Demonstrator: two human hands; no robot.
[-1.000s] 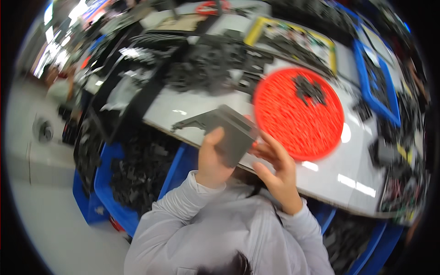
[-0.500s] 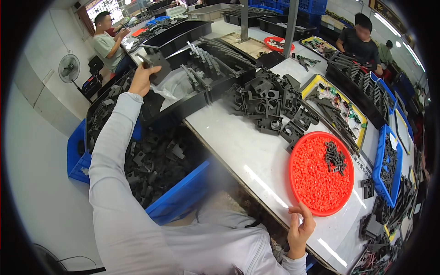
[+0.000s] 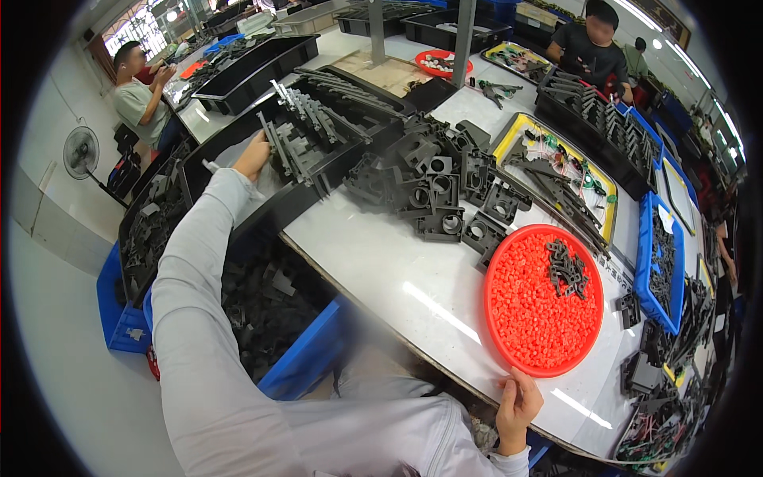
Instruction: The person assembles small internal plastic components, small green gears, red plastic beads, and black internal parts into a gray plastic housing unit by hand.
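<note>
My left hand (image 3: 253,159) reaches into a black tray (image 3: 306,199) at the far left, beside the ends of several long grey strips (image 3: 282,147). Its fingertips are hidden against the strips, so a grip cannot be made out. Clear plastic (image 3: 230,155) shows near that hand. My right hand (image 3: 518,407) is at the table's near edge, just below a round red tray (image 3: 489,318). Its fingers are loosely bent and a little apart, with nothing visible between them. Small red plastic pieces (image 3: 532,310) fill the round tray, with a cluster of small black clips (image 3: 567,270) on top.
Black moulded brackets (image 3: 441,195) are heaped mid-table. Behind them lies a yellow-rimmed tray (image 3: 509,135) with wired parts. A blue bin (image 3: 310,346) of black parts stands below the table edge. Two posts rise at the back. Co-workers (image 3: 139,103) (image 3: 592,52) sit at far left and far right.
My left hand has lowered to the strips, and the dark flat piece seen at it before no longer shows there. My right hand's fingers have drawn in slightly. The whole view has shifted.
</note>
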